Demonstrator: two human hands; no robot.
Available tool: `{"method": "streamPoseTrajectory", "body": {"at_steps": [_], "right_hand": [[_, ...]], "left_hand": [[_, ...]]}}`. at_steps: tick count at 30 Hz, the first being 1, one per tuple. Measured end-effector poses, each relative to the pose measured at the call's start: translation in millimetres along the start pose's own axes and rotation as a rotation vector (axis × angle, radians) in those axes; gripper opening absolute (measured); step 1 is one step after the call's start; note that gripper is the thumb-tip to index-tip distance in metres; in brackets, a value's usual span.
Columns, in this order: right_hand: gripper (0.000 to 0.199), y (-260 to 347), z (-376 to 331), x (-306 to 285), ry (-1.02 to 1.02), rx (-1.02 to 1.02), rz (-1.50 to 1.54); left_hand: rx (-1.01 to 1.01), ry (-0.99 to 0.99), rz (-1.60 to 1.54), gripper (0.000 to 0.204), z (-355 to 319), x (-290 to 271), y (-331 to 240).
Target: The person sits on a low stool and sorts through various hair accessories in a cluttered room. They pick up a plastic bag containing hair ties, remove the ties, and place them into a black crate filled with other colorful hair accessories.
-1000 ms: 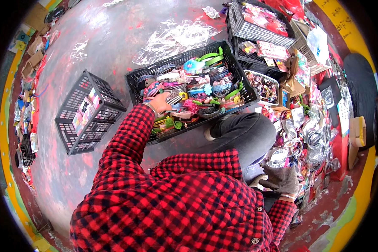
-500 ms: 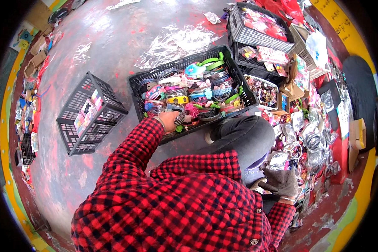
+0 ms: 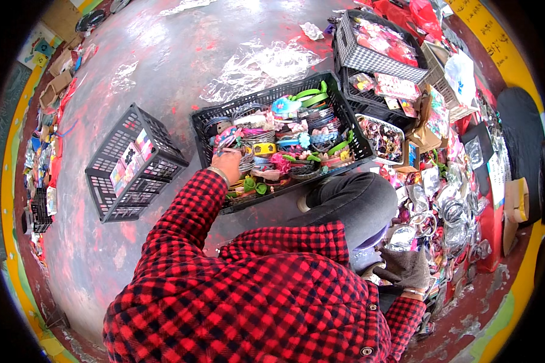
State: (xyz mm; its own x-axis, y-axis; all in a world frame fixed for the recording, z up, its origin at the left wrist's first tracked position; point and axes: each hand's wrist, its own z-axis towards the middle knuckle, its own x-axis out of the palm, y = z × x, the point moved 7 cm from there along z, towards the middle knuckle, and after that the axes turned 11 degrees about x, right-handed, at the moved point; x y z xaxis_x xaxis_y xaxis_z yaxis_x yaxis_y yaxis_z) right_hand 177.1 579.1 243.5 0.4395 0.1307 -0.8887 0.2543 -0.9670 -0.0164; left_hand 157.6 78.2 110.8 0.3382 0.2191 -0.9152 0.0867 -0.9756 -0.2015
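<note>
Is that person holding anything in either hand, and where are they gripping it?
Cannot be told: the left hand is buried among hair accessories in the black crate; the gloved right hand rests on shiny packets.

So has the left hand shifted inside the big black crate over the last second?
Barely. The left hand stays at the near left part of the big black crate, among the colourful hair accessories; it has slid slightly toward the crate's near rim.
</note>
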Motion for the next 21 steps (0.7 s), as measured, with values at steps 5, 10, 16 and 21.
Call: {"method": "streamPoseTrajectory", "body": {"at_steps": [5, 10, 16, 21], "right_hand": [[0.057, 6.1, 0.2, -5.9, -0.017, -0.047, -0.086], [0.057, 4.3, -1.4, -6.6, -0.003, -0.019, -0.008], [0.057, 4.3, -2.2, -6.7, -0.006, 0.001, -0.043], [0.054, 2.7, -2.9, -6.0, -0.064, -0.002, -0.071]], "left_hand": [[0.033, -0.007, -0.115, 0.041, 2.4, 0.0, 7.9], [-0.019, -0.134, -0.164, 0.045, 5.0, -0.4, 16.6], [0.030, -0.191, -0.286, 0.041, 6.7, 3.9, 24.1], [0.115, -0.169, -0.385, 0.045, 17.2, 23.4, 24.1]]}}
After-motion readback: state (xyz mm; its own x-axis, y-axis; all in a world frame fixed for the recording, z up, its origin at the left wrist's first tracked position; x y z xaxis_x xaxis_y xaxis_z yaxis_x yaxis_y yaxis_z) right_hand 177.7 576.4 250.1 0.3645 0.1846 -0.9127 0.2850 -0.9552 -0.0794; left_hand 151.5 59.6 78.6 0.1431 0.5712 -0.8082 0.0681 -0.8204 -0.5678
